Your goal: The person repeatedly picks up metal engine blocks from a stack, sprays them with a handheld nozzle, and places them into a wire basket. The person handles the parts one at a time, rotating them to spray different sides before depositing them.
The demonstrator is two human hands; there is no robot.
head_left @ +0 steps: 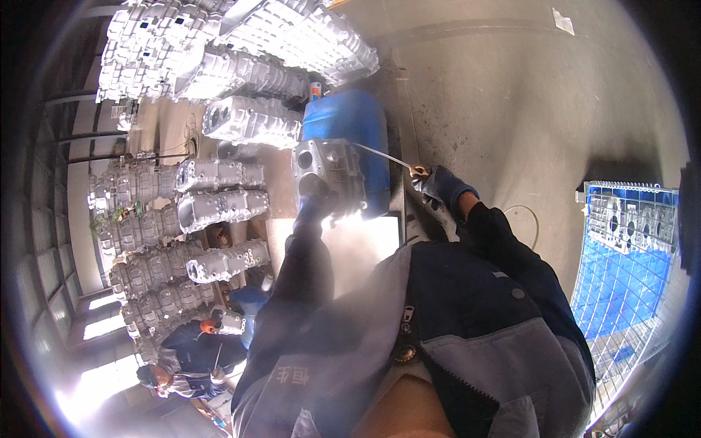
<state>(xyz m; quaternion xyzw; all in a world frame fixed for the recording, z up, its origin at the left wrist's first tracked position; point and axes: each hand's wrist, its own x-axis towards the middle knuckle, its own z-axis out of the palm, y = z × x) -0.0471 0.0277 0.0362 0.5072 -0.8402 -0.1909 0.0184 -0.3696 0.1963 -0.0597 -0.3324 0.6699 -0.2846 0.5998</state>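
Observation:
A grey cast-metal housing point(349, 171) with round holes sits on a blue plastic drum point(350, 113), right in front of me. My left hand point(314, 201), in a dark glove, lies against the housing's near left side; its fingers blur into shadow there. To the right, my gloved right hand point(442, 188) is closed round the brownish end of a tool with a long thin metal rod point(387, 157). That rod points left, its far tip near the housing's upper right edge. Whether the tip touches the metal cannot be made out.
Rows of similar castings point(223, 175) stand at the left, with bright stacks point(285, 36) farther off. At lower left another person point(197, 350) works with a rod-like tool. A wire-mesh cage point(624, 270) holding castings and blue sheeting stands right. A small can point(315, 91) is behind the drum.

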